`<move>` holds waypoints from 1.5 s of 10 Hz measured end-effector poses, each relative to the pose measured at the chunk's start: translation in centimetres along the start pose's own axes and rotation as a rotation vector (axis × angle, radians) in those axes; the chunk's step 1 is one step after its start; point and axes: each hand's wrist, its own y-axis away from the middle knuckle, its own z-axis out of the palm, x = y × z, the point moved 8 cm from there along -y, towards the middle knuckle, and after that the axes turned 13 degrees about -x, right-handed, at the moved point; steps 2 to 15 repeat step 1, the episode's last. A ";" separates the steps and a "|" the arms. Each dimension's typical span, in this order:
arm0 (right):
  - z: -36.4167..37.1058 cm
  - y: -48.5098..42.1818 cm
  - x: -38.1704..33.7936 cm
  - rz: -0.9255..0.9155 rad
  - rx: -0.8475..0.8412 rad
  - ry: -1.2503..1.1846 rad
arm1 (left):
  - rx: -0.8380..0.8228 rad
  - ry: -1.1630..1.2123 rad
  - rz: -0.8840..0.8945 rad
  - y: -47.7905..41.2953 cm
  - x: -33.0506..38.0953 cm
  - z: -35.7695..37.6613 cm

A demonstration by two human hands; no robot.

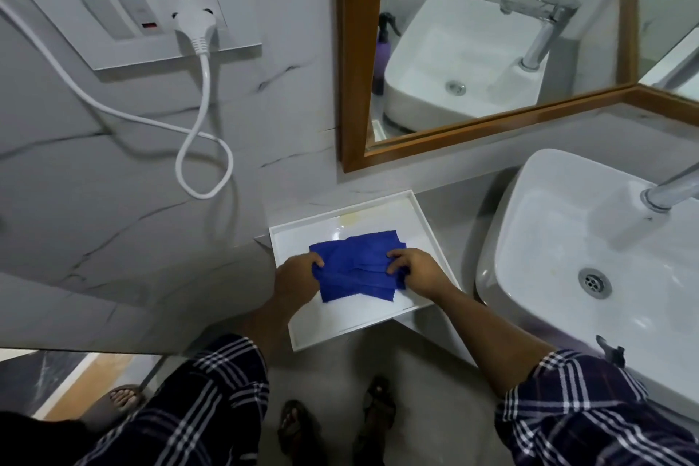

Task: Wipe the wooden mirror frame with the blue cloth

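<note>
A crumpled blue cloth (357, 267) lies in a white tray (420, 216) on the grey counter. My left hand (297, 276) grips the cloth's left edge and my right hand (418, 270) grips its right edge. The wooden mirror frame (353, 87) hangs on the marble wall above the tray, its left side and bottom rail in view. Neither hand touches the frame.
A white basin (567, 250) with a chrome tap (669, 189) stands right of the tray. A switch plate (151, 11) holds a white plug, whose cable (200, 147) loops down the wall on the left. Another person's foot (123, 399) shows at the lower left.
</note>
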 end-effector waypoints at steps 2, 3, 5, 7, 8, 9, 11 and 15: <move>-1.0 0.2 0.2 0.077 0.079 -0.158 | -0.091 -0.042 -0.033 -0.1 0.5 0.7; -1.0 0.2 0.2 0.077 0.079 -0.158 | -0.091 -0.042 -0.033 -0.1 0.5 0.7; -1.0 0.2 0.2 0.077 0.079 -0.158 | -0.091 -0.042 -0.033 -0.1 0.5 0.7; -1.0 0.2 0.2 0.077 0.079 -0.158 | -0.091 -0.042 -0.033 -0.1 0.5 0.7; -1.0 0.2 0.2 0.077 0.079 -0.158 | -0.091 -0.042 -0.033 -0.1 0.5 0.7; -1.0 0.2 0.2 0.077 0.079 -0.158 | -0.091 -0.042 -0.033 -0.1 0.5 0.7; -1.0 0.2 0.2 0.077 0.079 -0.158 | -0.091 -0.042 -0.033 -0.1 0.5 0.7; -1.0 0.2 0.2 0.077 0.079 -0.158 | -0.091 -0.042 -0.033 -0.1 0.5 0.7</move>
